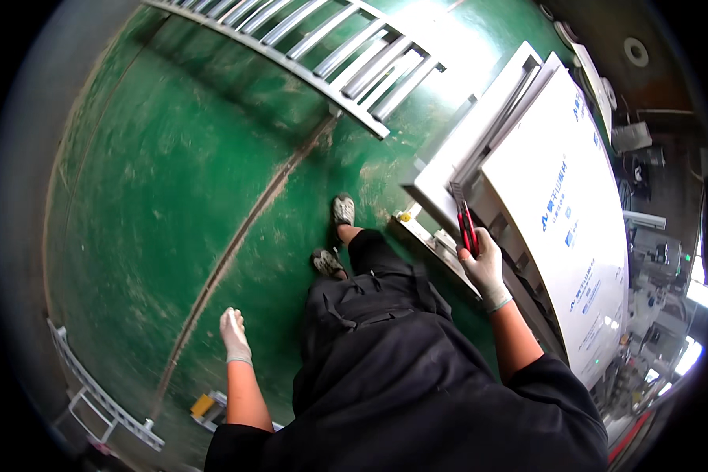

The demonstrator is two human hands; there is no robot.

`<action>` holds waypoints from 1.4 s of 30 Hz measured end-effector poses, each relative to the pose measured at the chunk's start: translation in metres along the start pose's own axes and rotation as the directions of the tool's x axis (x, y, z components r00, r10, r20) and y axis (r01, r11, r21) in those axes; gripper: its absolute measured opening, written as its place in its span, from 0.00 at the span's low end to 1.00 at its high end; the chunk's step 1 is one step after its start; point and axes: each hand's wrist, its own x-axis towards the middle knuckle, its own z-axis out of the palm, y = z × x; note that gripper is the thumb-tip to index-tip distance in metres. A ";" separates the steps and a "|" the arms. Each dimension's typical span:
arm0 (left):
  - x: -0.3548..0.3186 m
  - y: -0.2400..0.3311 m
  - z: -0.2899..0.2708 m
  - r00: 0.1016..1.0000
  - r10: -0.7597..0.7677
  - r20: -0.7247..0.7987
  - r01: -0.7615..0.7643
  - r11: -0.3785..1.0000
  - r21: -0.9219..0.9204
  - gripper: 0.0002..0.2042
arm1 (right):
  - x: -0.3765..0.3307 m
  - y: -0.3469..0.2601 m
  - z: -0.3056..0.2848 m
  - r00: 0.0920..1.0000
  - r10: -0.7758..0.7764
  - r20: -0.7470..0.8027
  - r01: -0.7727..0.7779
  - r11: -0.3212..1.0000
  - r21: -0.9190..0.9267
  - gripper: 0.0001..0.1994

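Note:
My right hand [484,266], in a white glove, grips a red utility knife [466,224]. Its dark segmented blade points away from me, close to the corner of a pale panel-like frame [444,182]. Beside that hand lies a large white sheet [570,212] with blue printing, which looks curved in this view. My left hand [234,333], also gloved in white, hangs apart from everything over the green floor. Its fingers are loosely curled together, and nothing shows in them.
A roller conveyor [315,47] with metal rollers stands ahead on the green floor [173,181]. At the lower left are a metal rail frame [102,397] and a yellow block [203,406]. Machinery [657,315] lines the right side. A low white beam [429,244] sits under the panels.

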 end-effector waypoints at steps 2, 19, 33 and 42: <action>0.022 0.087 0.042 0.996 -0.005 0.091 0.005 1.000 0.004 0.26 | 0.029 0.003 0.010 0.998 0.054 -0.038 -0.052 0.997 0.059 0.13; 0.178 0.378 0.317 0.566 -0.011 0.825 -0.818 0.119 0.563 0.20 | 0.128 -0.070 0.007 0.661 0.526 -0.535 -0.346 0.846 0.405 0.10; 0.236 0.617 0.548 0.563 -0.025 0.826 -0.739 0.432 0.517 0.18 | 0.180 -0.051 0.000 0.268 0.709 -0.652 -0.733 0.589 0.339 0.23; 0.122 0.636 0.695 0.357 0.064 0.932 -0.726 0.647 0.233 0.20 | 0.220 -0.030 -0.039 0.253 0.940 -0.230 0.323 0.142 0.936 0.11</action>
